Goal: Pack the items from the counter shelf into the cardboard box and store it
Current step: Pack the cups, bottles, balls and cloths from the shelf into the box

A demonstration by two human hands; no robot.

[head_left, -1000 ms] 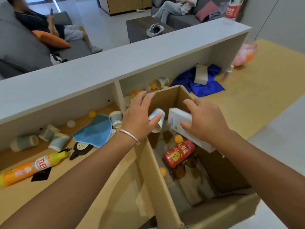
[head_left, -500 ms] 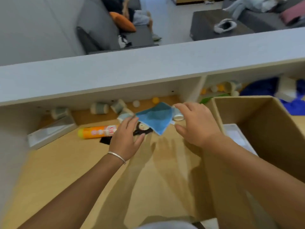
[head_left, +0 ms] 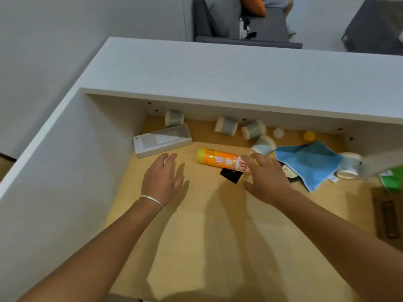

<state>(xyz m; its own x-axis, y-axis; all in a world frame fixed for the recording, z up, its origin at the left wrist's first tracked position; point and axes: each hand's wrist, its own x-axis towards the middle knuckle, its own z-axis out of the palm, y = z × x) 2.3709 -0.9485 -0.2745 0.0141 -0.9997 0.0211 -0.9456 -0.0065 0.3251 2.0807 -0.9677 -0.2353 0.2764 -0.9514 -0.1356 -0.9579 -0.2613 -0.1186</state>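
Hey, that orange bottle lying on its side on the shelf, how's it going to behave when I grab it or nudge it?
The orange bottle is round and lies flat, so a sideways nudge would probably roll it. Its glossy printed wrap looks smooth, perhaps a bit slippery. It looks like rigid plastic, so it should hold its shape in the right hand; how full or heavy it is cannot be told.

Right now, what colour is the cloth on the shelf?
Light blue cloth, clearest in the head view.
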